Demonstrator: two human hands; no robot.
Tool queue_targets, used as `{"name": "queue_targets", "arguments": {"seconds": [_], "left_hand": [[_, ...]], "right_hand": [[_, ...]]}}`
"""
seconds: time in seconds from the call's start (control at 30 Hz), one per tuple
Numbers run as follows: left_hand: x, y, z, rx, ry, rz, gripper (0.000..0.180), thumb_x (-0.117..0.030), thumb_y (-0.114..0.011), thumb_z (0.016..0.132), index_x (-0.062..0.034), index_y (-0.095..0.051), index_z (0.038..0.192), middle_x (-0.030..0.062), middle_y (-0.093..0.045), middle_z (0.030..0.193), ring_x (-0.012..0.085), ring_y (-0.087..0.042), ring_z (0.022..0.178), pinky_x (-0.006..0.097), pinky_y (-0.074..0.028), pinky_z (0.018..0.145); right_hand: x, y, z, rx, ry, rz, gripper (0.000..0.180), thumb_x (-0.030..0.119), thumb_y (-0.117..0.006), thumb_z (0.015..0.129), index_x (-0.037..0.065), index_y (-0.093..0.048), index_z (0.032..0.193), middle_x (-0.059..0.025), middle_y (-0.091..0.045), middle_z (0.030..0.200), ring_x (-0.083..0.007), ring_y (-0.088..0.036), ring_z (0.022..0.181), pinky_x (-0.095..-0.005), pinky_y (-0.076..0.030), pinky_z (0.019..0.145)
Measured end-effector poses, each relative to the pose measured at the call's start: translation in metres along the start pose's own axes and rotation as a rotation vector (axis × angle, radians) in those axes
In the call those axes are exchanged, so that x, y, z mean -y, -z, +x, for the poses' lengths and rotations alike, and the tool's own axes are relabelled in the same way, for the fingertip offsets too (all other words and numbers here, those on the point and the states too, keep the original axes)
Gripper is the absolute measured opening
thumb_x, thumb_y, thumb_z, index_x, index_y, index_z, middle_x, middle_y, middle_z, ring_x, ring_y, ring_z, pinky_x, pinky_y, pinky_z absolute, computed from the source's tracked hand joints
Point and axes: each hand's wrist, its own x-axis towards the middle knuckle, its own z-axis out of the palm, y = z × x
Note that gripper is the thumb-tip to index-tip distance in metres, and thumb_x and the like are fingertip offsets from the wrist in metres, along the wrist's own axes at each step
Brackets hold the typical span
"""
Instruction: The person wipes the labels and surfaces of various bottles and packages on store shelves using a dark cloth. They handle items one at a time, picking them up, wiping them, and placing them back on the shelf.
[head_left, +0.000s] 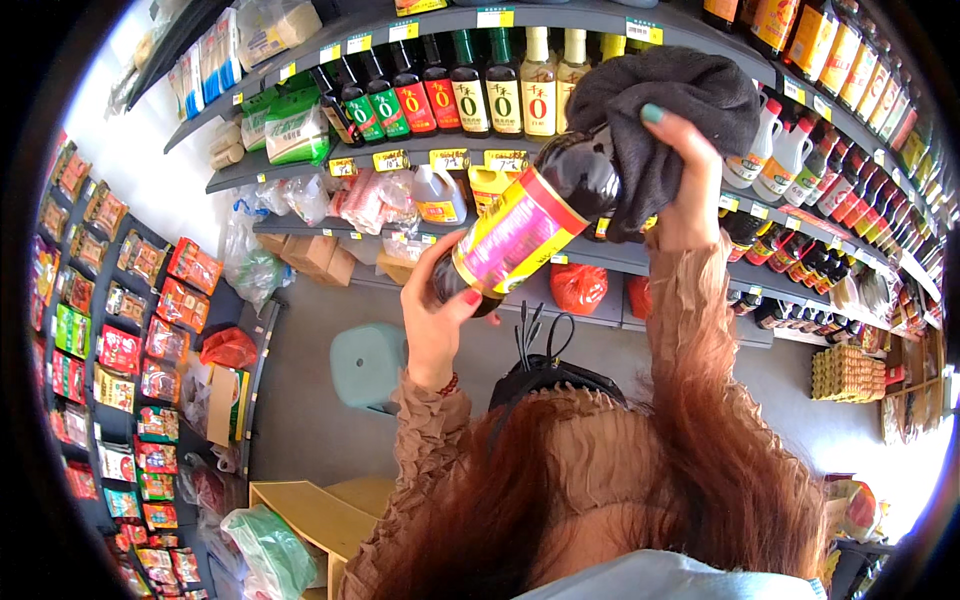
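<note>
A dark sauce bottle (522, 232) with a pink, yellow and red label is held up at a slant in front of the shelves. My left hand (438, 305) is closed around its base end, with the thumb on the near side. In my right hand (692, 170) a black cloth (690, 88) is gripped and pressed around the neck and shoulder end of the bottle. The cloth hides the bottle's cap, and most of my right fingers are behind it.
Sauce bottles (468, 85) stand in a row on the shelf ahead, with more bottles (800, 165) along the right. Below are a jug (438, 195) and red bags (578, 288). A grey-green stool (368, 365), a cardboard box (310, 510) and stacked egg trays (848, 373) stand lower. Packets (115, 345) fill the left rack.
</note>
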Motion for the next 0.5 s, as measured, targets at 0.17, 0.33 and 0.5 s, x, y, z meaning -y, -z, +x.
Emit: {"name": "queue_targets", "arguments": {"seconds": [0.17,0.33,0.5], "left_hand": [[0.011,0.006,0.004,0.154,0.391,-0.331,0.057,-0.033,-0.05,0.082,0.0028,-0.037,0.123,0.0183,-0.06,0.089,0.0228,-0.06,0.057,0.026,-0.044,0.036],[0.019,-0.019,-0.006,0.107,0.175,-0.241,0.05,-0.02,-0.055,0.081,0.0016,-0.039,0.123,0.0146,-0.058,0.094,0.0176,-0.06,0.066,0.025,-0.049,0.045],[0.038,-0.024,-0.005,0.046,-0.253,0.168,0.052,-0.014,-0.061,0.078,0.0024,-0.04,0.122,0.0132,-0.055,0.101,0.0173,-0.058,0.076,0.026,-0.049,0.048]], "right_hand": [[0.01,0.025,0.009,0.074,-0.173,0.169,0.027,0.009,-0.059,0.071,0.0,-0.056,0.096,-0.0108,-0.062,0.088,-0.0239,-0.061,0.08,-0.0321,-0.05,0.078],[-0.014,0.001,-0.007,-0.157,-0.047,0.149,0.023,0.008,-0.061,0.077,0.002,-0.057,0.099,-0.0079,-0.062,0.091,-0.0181,-0.06,0.081,-0.0277,-0.049,0.076],[-0.026,0.0,-0.037,-0.095,-0.011,0.079,0.032,0.005,-0.061,0.076,0.001,-0.052,0.106,-0.0082,-0.059,0.095,-0.0181,-0.06,0.084,-0.0297,-0.049,0.078]]}}
